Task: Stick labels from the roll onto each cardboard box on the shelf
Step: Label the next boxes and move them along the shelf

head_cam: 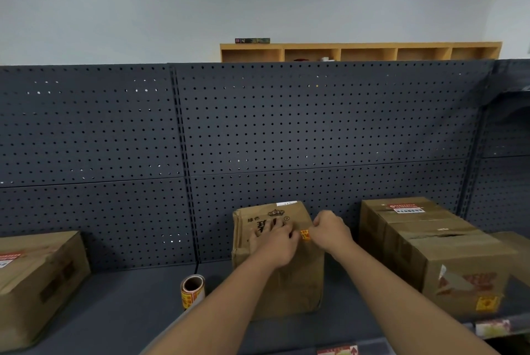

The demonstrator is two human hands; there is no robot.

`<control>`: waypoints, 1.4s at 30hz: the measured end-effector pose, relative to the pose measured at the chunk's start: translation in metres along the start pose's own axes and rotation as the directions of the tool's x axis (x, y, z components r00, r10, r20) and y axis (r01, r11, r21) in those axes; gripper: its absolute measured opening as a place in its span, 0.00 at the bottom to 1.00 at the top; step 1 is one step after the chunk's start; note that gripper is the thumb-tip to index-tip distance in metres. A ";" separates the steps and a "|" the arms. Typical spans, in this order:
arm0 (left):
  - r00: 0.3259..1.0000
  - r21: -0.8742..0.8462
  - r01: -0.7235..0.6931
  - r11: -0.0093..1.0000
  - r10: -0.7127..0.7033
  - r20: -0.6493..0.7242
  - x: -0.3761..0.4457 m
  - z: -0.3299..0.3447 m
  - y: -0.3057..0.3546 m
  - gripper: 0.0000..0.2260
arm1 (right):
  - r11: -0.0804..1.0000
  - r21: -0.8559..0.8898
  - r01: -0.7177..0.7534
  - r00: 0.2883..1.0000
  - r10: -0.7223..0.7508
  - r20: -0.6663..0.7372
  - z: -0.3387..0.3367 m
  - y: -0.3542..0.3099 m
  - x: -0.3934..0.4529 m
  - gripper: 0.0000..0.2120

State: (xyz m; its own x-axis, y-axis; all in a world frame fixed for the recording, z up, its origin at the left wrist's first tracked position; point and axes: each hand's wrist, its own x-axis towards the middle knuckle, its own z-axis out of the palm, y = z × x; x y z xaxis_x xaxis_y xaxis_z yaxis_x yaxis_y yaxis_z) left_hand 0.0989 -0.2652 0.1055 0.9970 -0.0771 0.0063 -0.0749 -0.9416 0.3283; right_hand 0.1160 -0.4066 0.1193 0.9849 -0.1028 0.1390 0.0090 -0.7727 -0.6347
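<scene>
Standing on the shelf [120, 306], a label roll [192, 291] sits left of the middle cardboard box [289, 283]; the left hand [275, 242] presses flat-fingered on it, the right hand [331, 230] pinches an orange label [305, 235].

Setting: you face a stockroom or shop backroom. Dark grey pegboard panel [286, 125] on slotted uprights backs a metal shelf [120, 308]. Taped cardboard boxes [424, 251] sit on it from 9 to 3 o'clock. Wooden cubby unit [361, 52] at 12 o'clock against a plain pale wall [200, 4]. Price-tag strip [493, 327] at 4 o'clock.
</scene>
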 end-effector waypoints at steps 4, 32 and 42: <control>1.000 0.013 -0.010 1.000 0.010 -0.005 -0.001 0.001 0.002 0.24 | 0.998 0.048 -0.037 0.999 0.037 0.000 0.000 0.005 0.004 0.03; 0.988 -0.005 0.155 0.988 -0.155 0.008 0.002 -0.002 0.015 0.23 | 0.996 0.049 -0.071 0.988 0.063 0.139 -0.006 0.005 0.012 0.03; 0.981 -0.084 0.172 0.982 -0.162 0.108 0.014 -0.007 0.011 0.22 | 0.995 -0.082 -0.056 0.988 0.067 0.139 -0.005 0.000 0.015 0.04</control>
State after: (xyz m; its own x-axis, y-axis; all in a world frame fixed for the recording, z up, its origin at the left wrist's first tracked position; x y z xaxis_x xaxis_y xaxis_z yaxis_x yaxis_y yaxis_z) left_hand 0.1117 -0.2744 0.1161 0.9880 0.0418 -0.1489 0.0992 -0.9099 0.4028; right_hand 0.1300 -0.4112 0.1248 0.9977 -0.0661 -0.0113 -0.0605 -0.8147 -0.5767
